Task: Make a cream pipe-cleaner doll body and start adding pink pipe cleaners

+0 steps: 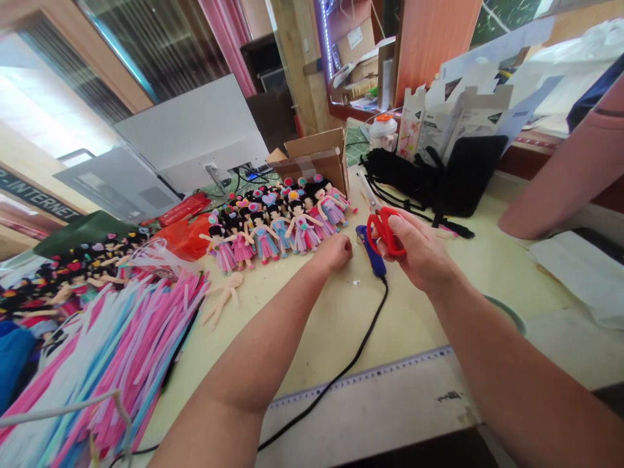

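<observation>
My right hand (414, 250) is closed on a pair of scissors with red handles (386, 231), held above the table; their blades cannot be made out. Below them lies a blue hot glue gun (375, 261), its black cord running toward the table's front edge. My left hand (337, 252) is curled closed low over the table, left of the glue gun. Whether anything is in its fingers is hidden. Just beyond it stand several small dolls (298, 224) with black hair and pink, purple and blue skirts. A bare beige doll body (225, 296) lies further left.
Bundles of pink, white and blue fuzzy stems (131, 351) cover the left side. Behind the dolls are a cardboard box (312, 159) and a monitor (195, 130). Black stems (400, 175) lie at back right. A measuring tape (380, 374) runs along the front edge.
</observation>
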